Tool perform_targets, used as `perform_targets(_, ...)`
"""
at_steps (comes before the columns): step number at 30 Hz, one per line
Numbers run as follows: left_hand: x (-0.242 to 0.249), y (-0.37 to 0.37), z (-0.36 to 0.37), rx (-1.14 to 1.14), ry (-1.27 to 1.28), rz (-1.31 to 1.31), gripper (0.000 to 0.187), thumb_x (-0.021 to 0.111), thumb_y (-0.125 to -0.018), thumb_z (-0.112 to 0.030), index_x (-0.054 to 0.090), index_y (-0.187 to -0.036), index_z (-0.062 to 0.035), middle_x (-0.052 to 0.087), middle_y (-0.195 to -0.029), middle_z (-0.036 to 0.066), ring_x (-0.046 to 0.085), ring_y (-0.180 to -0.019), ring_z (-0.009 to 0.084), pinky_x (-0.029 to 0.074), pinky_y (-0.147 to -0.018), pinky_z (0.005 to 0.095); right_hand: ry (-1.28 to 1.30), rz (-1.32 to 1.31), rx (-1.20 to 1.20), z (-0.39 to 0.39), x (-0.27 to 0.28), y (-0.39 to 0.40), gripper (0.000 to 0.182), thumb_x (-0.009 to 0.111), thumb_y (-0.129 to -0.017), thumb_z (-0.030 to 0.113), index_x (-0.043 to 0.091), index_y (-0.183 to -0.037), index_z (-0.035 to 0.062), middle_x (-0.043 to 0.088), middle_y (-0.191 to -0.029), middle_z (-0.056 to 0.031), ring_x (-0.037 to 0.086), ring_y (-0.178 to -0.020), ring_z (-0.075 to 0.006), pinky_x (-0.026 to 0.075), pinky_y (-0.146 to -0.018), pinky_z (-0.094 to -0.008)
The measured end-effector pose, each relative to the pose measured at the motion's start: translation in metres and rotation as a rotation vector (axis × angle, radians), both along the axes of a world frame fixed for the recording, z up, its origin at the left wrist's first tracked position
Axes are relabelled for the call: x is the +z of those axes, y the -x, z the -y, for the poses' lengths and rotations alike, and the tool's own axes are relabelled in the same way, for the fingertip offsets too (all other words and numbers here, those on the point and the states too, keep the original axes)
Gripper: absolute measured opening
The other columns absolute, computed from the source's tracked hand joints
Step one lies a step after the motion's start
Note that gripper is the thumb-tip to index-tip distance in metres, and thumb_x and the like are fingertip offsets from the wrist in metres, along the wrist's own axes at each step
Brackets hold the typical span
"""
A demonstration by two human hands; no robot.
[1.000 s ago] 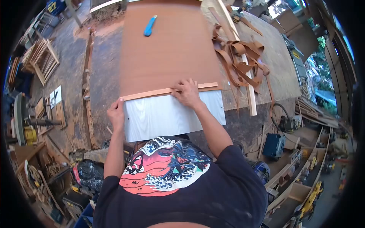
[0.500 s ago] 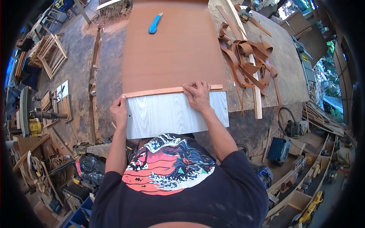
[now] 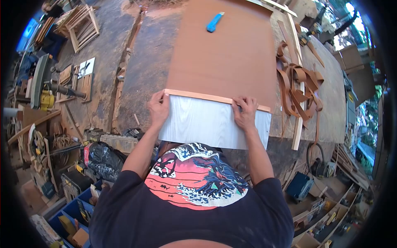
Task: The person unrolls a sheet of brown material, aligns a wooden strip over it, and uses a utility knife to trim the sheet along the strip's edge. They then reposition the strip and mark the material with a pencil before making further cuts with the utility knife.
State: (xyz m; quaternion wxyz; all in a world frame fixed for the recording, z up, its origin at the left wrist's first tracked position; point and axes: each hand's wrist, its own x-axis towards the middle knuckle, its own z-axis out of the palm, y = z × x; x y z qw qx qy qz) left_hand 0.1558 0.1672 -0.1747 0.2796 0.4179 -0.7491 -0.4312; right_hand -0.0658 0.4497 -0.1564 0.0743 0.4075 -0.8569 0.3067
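A thin wooden strip (image 3: 202,96) lies across the line where a brown sheet (image 3: 223,58) meets a white wood-grain panel (image 3: 198,122). My left hand (image 3: 159,108) pinches the strip's left end at the panel's corner. Toward the strip's right part, my right hand (image 3: 245,111) grips it between thumb and fingers, with a short length sticking out beyond. A blue utility knife (image 3: 214,23) rests on the far part of the brown sheet. Curled brown offcut strips (image 3: 298,82) are heaped to the right of the sheet.
Under everything is a worn wooden worktable (image 3: 153,53). A long pale batten (image 3: 298,124) runs along the right side beneath the offcuts. Wooden frames (image 3: 82,31) stand at the far left. Blue bins (image 3: 76,206) and a dark toolbox (image 3: 298,187) sit lower down.
The camera view has shifted, so the table and sheet appear farther right and turned. Both hands still hold the strip at about the same places.
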Motion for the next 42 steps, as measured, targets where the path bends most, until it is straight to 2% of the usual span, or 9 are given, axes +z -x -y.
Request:
perform_targets(2,0.0,-0.002,-0.003,-0.058,-0.042,-0.014,0.041,0.066,-0.09,-0.012,0.069,-0.129,0.0013,0.068,-0.125,0.02,0.069,-0.113,0.0294,0.056,-0.094,0.0369,0.009,-0.003,0.009,-0.002,-0.002,0.001,0.022,0.079,-0.083,0.017,0.078,-0.106,0.0162,0.063,-0.103,-0.005,0.053,-0.103,-0.0286,0.041,-0.092,-0.0455)
perform_targets(8,-0.002,-0.006,-0.006,-0.101,-0.109,-0.096,0.047,0.067,-0.087,-0.01,0.066,-0.134,0.0002,0.066,-0.129,0.018,0.07,-0.111,0.0296,0.056,-0.094,0.0358,-0.026,-0.006,-0.001,-0.003,-0.002,0.001,0.023,0.078,-0.084,0.015,0.077,-0.107,0.0139,0.062,-0.104,-0.0083,0.052,-0.103,-0.0301,0.042,-0.095,-0.0455)
perform_targets(16,-0.001,-0.004,-0.01,0.037,-0.256,-0.262,0.041,0.067,-0.088,-0.011,0.07,-0.127,0.0004,0.068,-0.126,0.016,0.072,-0.106,0.0269,0.058,-0.091,0.0361,-0.079,0.018,-0.006,-0.001,0.001,0.001,0.025,0.077,-0.084,0.01,0.077,-0.109,0.0127,0.062,-0.107,-0.0095,0.052,-0.105,-0.0306,0.044,-0.097,-0.045)
perform_targets(19,0.0,-0.004,-0.01,-0.006,-0.223,-0.208,0.04,0.069,-0.089,-0.007,0.068,-0.128,0.0015,0.069,-0.125,0.017,0.071,-0.112,0.0264,0.057,-0.095,0.0337,-0.102,0.017,0.0,-0.002,0.003,0.002,0.025,0.076,-0.085,0.009,0.077,-0.11,0.0126,0.062,-0.107,-0.0099,0.053,-0.106,-0.0307,0.044,-0.097,-0.0451)
perform_targets(21,0.004,-0.003,-0.013,-0.008,-0.164,-0.202,0.036,0.067,-0.088,-0.012,0.072,-0.12,0.0033,0.07,-0.121,0.019,0.072,-0.106,0.0301,0.057,-0.092,0.0359,-0.116,0.012,0.003,-0.004,0.005,0.003,0.025,0.076,-0.085,0.01,0.076,-0.11,0.0125,0.062,-0.108,-0.0103,0.053,-0.106,-0.0309,0.044,-0.097,-0.0451)
perform_targets(27,0.005,-0.004,-0.013,-0.045,-0.045,-0.174,0.037,0.067,-0.087,-0.012,0.071,-0.119,0.0052,0.069,-0.12,0.021,0.07,-0.109,0.0363,0.054,-0.097,0.0393,-0.149,0.034,-0.012,-0.005,0.006,0.005,0.025,0.075,-0.087,0.011,0.076,-0.112,0.0116,0.062,-0.109,-0.0111,0.053,-0.108,-0.0313,0.044,-0.098,-0.0459)
perform_targets(34,0.002,-0.011,-0.008,-0.134,-0.036,-0.194,0.04,0.067,-0.088,-0.012,0.068,-0.124,0.0044,0.067,-0.123,0.022,0.067,-0.113,0.0359,0.053,-0.098,0.0401,-0.163,-0.049,-0.028,-0.003,0.008,0.0,0.021,0.074,-0.089,0.012,0.076,-0.11,0.0096,0.064,-0.111,-0.0107,0.053,-0.11,-0.0319,0.042,-0.099,-0.0473)
perform_targets(40,0.001,-0.01,-0.011,-0.071,-0.216,-0.264,0.038,0.068,-0.09,-0.013,0.068,-0.125,0.002,0.067,-0.124,0.018,0.068,-0.111,0.0298,0.054,-0.096,0.0368,-0.169,-0.03,-0.04,-0.004,0.008,-0.002,0.02,0.073,-0.09,0.012,0.076,-0.11,0.0091,0.065,-0.113,-0.0112,0.053,-0.11,-0.0321,0.043,-0.099,-0.0471)
perform_targets(42,-0.001,-0.013,-0.009,-0.131,-0.063,-0.196,0.041,0.07,-0.089,-0.013,0.066,-0.128,0.0018,0.067,-0.123,0.018,0.068,-0.11,0.0289,0.055,-0.095,0.0364,-0.164,-0.023,-0.03,-0.003,0.007,-0.001,0.02,0.073,-0.09,0.012,0.076,-0.11,0.0089,0.065,-0.113,-0.0114,0.054,-0.11,-0.0322,0.043,-0.099,-0.047)
